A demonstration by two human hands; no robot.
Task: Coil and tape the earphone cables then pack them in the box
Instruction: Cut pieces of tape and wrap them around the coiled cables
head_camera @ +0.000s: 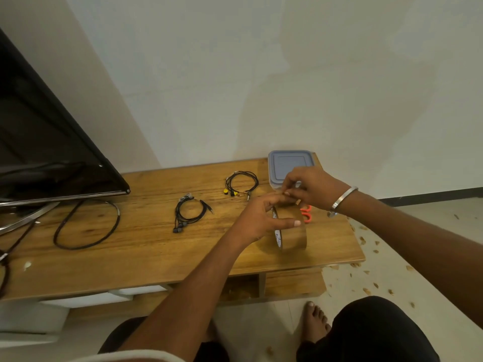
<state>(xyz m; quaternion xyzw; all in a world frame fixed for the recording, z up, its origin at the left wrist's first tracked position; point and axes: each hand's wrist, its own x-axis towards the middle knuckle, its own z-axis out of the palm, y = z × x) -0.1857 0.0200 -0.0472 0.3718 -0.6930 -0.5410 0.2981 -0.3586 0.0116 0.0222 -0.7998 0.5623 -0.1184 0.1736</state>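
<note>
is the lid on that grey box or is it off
On. The grey lid lies flat over the box at the table's far right corner, with the right hand partly in front.

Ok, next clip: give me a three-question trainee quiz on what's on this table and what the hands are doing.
1. True or false: the box has its lid on.
2. How many coiled earphone sets lie on the table?
3. Which hand grips the tape roll: A left, B right?

Key:
1. True.
2. Two: the black earphones and the yellow-tipped earphones.
3. A; the right hand picks at the roll's top, beside the orange scissors.
</note>
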